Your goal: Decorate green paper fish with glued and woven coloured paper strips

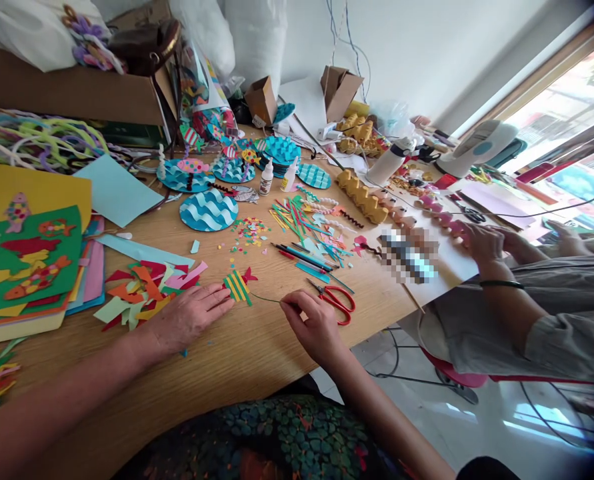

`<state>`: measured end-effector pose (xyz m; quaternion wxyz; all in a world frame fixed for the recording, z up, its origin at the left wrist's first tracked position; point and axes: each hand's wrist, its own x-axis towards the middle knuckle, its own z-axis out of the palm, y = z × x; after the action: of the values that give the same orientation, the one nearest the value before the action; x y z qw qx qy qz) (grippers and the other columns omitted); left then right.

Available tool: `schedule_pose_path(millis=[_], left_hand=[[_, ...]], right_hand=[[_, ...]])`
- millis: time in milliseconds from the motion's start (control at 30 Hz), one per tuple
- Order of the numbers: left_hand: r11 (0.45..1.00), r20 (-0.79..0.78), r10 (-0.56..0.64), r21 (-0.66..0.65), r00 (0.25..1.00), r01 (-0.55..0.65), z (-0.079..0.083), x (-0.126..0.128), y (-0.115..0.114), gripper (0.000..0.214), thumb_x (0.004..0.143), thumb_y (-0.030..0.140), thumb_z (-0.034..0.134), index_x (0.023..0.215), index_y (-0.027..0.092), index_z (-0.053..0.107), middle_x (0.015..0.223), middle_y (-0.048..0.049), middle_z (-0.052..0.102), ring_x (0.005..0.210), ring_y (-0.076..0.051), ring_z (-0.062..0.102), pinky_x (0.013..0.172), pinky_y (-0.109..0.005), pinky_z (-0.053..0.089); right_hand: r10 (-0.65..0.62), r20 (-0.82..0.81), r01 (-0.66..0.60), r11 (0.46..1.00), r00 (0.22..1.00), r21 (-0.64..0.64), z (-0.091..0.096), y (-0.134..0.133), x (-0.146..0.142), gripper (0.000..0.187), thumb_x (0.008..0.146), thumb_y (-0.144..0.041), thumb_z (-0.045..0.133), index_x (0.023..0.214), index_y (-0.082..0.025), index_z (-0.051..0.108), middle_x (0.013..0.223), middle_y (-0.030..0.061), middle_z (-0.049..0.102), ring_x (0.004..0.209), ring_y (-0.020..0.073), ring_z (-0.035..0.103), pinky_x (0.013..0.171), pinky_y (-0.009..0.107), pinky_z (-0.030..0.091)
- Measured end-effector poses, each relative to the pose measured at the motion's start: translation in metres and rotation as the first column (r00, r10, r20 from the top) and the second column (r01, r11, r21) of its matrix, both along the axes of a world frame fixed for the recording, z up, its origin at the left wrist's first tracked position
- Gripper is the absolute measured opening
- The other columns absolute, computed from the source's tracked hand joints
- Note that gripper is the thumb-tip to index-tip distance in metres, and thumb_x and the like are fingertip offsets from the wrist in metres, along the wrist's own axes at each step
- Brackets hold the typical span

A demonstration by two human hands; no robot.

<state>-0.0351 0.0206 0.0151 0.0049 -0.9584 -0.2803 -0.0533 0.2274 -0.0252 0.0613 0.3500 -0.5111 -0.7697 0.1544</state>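
My left hand (191,312) lies flat on the table with its fingers stretched out. Its fingertips touch the edge of a small green paper piece with yellow stripes (237,287). Beside that piece lies a red paper cutout (249,274). My right hand (313,323) pinches the end of a thin dark green paper strip (267,299) between thumb and finger. The strip's other end reaches to the striped piece. Red-handled scissors (345,307) rest just behind my right hand. Several pens (301,257) lie farther back.
Colourful paper scraps (147,290) lie left of centre, near stacked paper with fish cutouts (41,253). Blue wavy discs (209,212) and glue bottles (266,177) stand behind. At right, a co-worker's hands (491,243) are by egg-carton strips (441,217).
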Motion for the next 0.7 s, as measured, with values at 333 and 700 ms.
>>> schedule_pose_path(millis=[333, 700], left_hand=[[1.000, 0.161, 0.031, -0.001, 0.987, -0.031, 0.006, 0.004, 0.000, 0.043, 0.085, 0.006, 0.030, 0.113, 0.023, 0.058, 0.119, -0.0081, 0.056, 0.111, -0.022, 0.047, 0.093, -0.038, 0.041], [0.259, 0.205, 0.740, -0.966, 0.641, 0.010, 0.056, 0.051, 0.007, 0.041, 0.081, 0.054, 0.040, 0.081, 0.017, 0.057, 0.075, -0.0036, 0.061, 0.065, -0.014, 0.056, 0.051, -0.023, 0.043]], right_hand=[[-0.060, -0.025, 0.059, 0.998, 0.998, -0.032, 0.001, 0.006, 0.005, 0.011, 0.083, -0.017, 0.049, 0.075, -0.018, 0.057, 0.069, 0.0010, 0.059, 0.062, 0.0107, 0.055, 0.057, 0.021, 0.042], [0.033, -0.001, -0.033, 0.986, 0.999, 0.164, 0.005, 0.008, -0.013, 0.014, 0.086, -0.017, 0.046, 0.080, -0.017, 0.059, 0.074, 0.0046, 0.062, 0.066, 0.0114, 0.056, 0.060, 0.021, 0.044]])
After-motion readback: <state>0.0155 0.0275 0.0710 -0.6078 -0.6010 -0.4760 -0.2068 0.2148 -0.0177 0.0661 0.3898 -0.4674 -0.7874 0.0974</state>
